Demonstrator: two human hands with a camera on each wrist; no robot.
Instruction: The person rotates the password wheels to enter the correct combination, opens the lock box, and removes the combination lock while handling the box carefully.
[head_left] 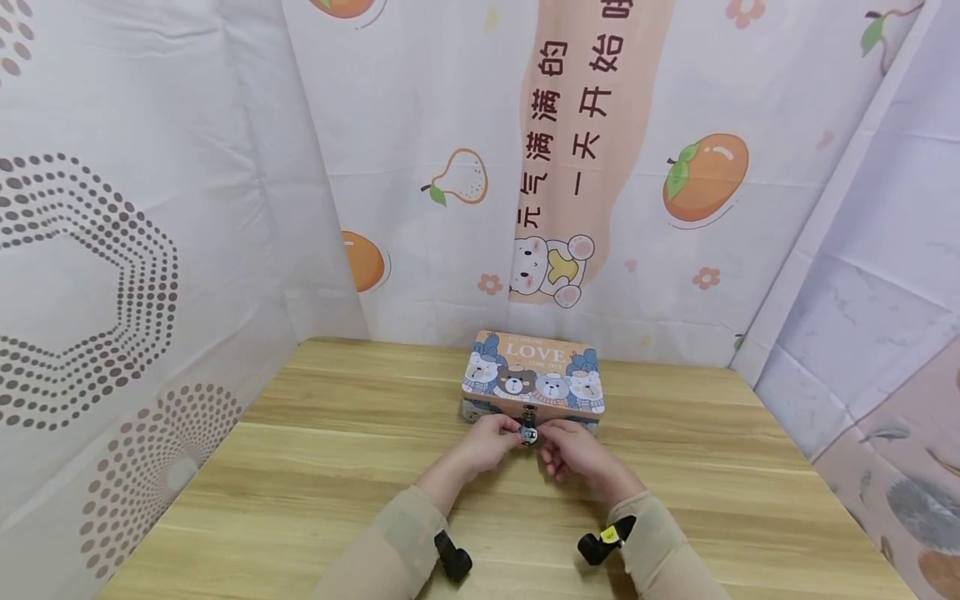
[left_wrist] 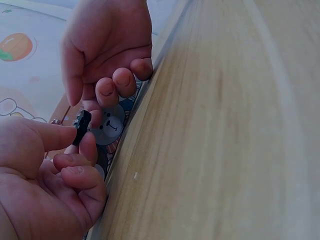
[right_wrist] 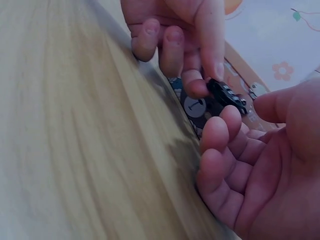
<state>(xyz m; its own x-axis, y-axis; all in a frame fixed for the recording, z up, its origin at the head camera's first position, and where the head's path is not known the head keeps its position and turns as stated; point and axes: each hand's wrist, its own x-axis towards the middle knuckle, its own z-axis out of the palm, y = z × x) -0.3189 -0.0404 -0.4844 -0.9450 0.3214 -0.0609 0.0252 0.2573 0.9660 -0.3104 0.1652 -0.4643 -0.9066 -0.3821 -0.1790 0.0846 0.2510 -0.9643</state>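
Observation:
A small black combination padlock (right_wrist: 227, 96) with number dials hangs at the front clasp of a tin box (head_left: 528, 375). The box lid is down and bears cartoon bears and the word LOVE. My left hand (head_left: 487, 442) pinches the padlock's body between thumb and fingers. From the other side, my right hand (head_left: 581, 454) reaches in with loosely bent fingers. Its forefinger is against or just behind the padlock, while the thumb (right_wrist: 272, 107) stands slightly apart from it. Whether the shackle is locked cannot be seen.
Box and hands are on a wood-grain table (head_left: 360, 483). A printed curtain (head_left: 435, 108) hangs behind the table's back edge, with more cloth at both sides. Black wrist cameras (head_left: 452, 557) are strapped over beige sleeves.

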